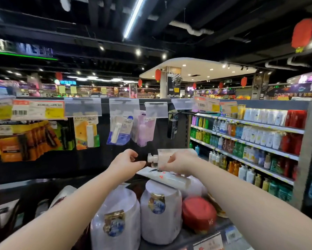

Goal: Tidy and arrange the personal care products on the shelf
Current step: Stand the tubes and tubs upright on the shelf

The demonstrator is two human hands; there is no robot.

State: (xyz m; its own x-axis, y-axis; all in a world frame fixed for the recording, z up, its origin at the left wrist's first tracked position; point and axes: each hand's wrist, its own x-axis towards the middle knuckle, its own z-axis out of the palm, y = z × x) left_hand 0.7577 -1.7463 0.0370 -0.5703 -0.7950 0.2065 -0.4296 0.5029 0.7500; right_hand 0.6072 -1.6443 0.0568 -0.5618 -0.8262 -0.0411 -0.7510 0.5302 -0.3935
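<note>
The right hand [178,162] is gripping a pale pump bottle [176,152], its fingers curling round the neck end of the body. The bottle is lying on its side in the air, its long axis running roughly level from right to left. Its white pump head is pointing left, toward the left hand [125,164], and its base is pointing away to the right, behind the right hand.

The left hand is hovering just beside the pump head, with its fingers bent and its thumb reaching toward the nozzle. Blur is making it impossible to tell whether it is touching or pinching anything.

Directly under the right hand a white tube [167,178] is lying flat, its length slanting from upper left to lower right. It is resting across the top of one of two large white bottles [160,212] that are standing upright below both hands on the shelf [191,238]. A red-capped bottle [198,212] is sitting below the right forearm, just right of those bottles.

Above and beyond the left hand, carded packs [120,131] are hanging from pegs under clear label holders [83,107].
</note>
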